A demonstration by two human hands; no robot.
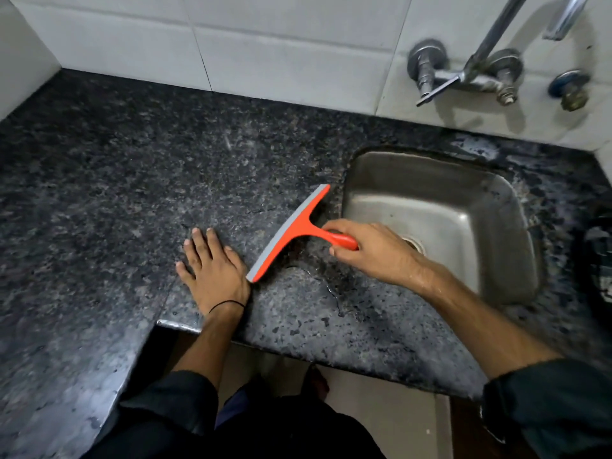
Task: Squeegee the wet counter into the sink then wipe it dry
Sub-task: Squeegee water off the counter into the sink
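Observation:
An orange squeegee (pixel 299 226) with a grey rubber blade lies angled on the dark speckled granite counter (pixel 132 167), just left of the steel sink (pixel 440 220). My right hand (pixel 371 250) grips its orange handle, reaching over the sink's left rim. My left hand (pixel 212 270) rests flat on the counter, fingers spread, just left of the blade's near end. A thin trail of water (pixel 331 293) shines on the counter in front of the blade and near the sink edge.
White tiled wall (pixel 265 44) backs the counter. Metal taps and a spout (pixel 470 71) hang on the wall above the sink. Wet patches (pixel 473 147) lie behind the sink. A dark object (pixel 599 256) sits at the right edge. The counter's front edge steps inward near my legs.

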